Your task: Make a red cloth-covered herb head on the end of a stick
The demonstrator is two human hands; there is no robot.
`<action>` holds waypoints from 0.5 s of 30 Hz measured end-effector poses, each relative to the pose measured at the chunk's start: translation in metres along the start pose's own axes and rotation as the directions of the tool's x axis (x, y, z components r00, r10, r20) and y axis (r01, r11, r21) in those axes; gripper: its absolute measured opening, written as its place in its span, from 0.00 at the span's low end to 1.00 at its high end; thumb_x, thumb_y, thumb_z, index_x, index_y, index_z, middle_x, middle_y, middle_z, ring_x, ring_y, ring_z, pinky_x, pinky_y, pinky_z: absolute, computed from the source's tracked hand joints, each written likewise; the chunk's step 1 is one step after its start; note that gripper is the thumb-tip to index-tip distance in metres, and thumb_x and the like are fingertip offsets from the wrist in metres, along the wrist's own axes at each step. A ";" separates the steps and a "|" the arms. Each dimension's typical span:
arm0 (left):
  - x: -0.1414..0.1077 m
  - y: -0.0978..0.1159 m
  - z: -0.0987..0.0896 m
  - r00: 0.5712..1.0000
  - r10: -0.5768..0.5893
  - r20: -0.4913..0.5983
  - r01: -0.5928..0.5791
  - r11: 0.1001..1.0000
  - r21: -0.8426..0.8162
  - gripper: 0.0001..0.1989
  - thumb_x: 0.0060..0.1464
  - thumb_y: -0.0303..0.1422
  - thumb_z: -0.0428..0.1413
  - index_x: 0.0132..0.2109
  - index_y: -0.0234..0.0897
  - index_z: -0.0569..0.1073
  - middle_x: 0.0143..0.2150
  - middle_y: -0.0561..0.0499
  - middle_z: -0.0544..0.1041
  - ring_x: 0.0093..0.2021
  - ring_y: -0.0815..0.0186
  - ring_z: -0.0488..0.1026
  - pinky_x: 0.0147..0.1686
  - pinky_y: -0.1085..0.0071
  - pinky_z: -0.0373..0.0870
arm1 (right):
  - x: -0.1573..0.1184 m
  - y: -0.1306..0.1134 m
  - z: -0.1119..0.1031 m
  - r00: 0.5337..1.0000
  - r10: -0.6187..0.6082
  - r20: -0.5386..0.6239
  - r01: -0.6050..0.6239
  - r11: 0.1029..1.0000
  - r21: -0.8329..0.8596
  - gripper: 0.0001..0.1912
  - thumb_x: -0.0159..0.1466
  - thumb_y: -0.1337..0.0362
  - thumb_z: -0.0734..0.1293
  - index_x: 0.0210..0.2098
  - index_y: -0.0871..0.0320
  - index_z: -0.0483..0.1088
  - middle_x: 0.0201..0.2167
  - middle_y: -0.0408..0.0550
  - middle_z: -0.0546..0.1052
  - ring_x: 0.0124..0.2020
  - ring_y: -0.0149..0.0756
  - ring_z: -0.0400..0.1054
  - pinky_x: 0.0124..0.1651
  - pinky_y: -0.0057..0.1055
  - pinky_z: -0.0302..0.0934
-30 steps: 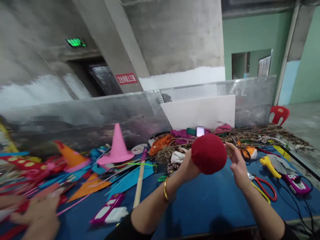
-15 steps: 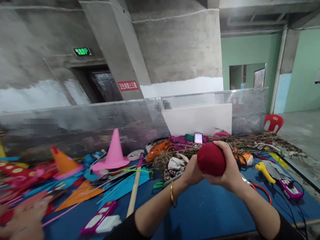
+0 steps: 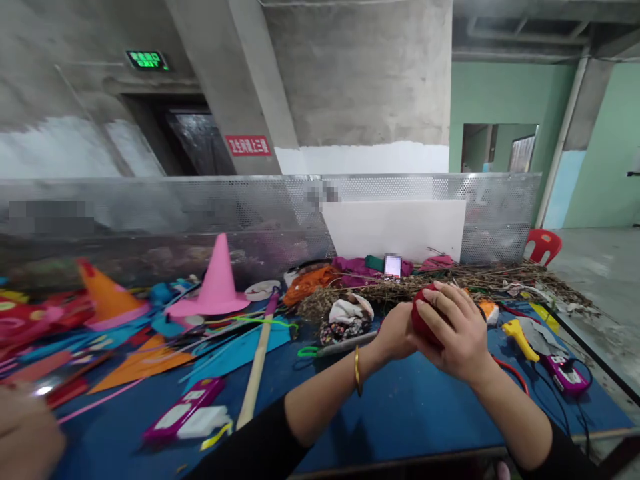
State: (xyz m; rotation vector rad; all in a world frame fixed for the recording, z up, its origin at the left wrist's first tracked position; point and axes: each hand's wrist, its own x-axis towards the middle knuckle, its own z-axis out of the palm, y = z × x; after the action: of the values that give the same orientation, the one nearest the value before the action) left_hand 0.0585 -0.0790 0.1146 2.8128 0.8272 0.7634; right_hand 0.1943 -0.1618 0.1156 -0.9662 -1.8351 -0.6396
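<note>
A dark red, round, cloth-like ball point(image 3: 419, 328) is clasped between my two hands above the blue table point(image 3: 395, 413). My left hand point(image 3: 397, 333), below a gold bracelet on the wrist, cups its left and lower side. Over its top and right side curl the fingers of my right hand point(image 3: 457, 330), hiding much of the ball. Behind my left forearm lies a floral and white cloth bundle point(image 3: 350, 319). Red-handled pliers or cutters point(image 3: 515, 377) show partly behind my right forearm.
A pink cone hat point(image 3: 220, 283), an orange cone hat point(image 3: 107, 297), a wooden stick point(image 3: 256, 370) and a purple power strip point(image 3: 185, 410) lie left. Dried twigs point(image 3: 525, 280) line the back. A yellow glue gun point(image 3: 520, 339) sits right. Another person's hand point(image 3: 27, 433) is at lower left.
My right hand has turned from the ball's side to wrap over its top, covering more of it. The view has shifted slightly. The other person's hand has moved lower left.
</note>
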 end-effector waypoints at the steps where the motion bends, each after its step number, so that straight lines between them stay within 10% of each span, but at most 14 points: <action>1: 0.001 0.003 -0.001 1.000 -0.001 0.015 0.001 1.000 0.003 0.09 0.53 0.30 0.51 0.30 0.33 0.76 0.30 0.48 0.80 0.30 0.64 0.74 0.29 0.74 0.66 | -0.001 0.001 0.003 0.999 -0.014 -0.036 0.013 1.000 -0.019 0.25 0.60 0.60 0.69 0.57 0.46 0.67 0.54 0.48 0.74 0.60 0.51 0.64 0.62 0.54 0.58; 9: 0.010 0.009 -0.006 0.992 -0.071 0.109 0.059 0.992 0.114 0.11 0.54 0.31 0.50 0.32 0.33 0.77 0.30 0.46 0.80 0.29 0.61 0.75 0.29 0.72 0.66 | -0.016 0.005 0.022 0.985 0.069 -0.157 -0.078 0.995 -0.054 0.19 0.62 0.64 0.68 0.52 0.44 0.71 0.48 0.45 0.78 0.52 0.48 0.70 0.57 0.52 0.64; 15: 0.009 0.002 -0.003 0.988 -0.005 0.153 -0.010 0.995 0.100 0.11 0.53 0.37 0.53 0.37 0.35 0.76 0.36 0.45 0.81 0.35 0.55 0.78 0.31 0.70 0.67 | -0.001 0.010 -0.003 0.940 0.341 0.007 -0.334 0.916 0.221 0.38 0.56 0.50 0.71 0.62 0.51 0.59 0.62 0.54 0.63 0.62 0.55 0.58 0.61 0.54 0.57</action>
State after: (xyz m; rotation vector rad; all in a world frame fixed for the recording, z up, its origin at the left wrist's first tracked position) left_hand 0.0649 -0.0760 0.1218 2.9158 0.8597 0.5105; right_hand 0.2043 -0.1591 0.1162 -1.0823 -1.6175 -0.2327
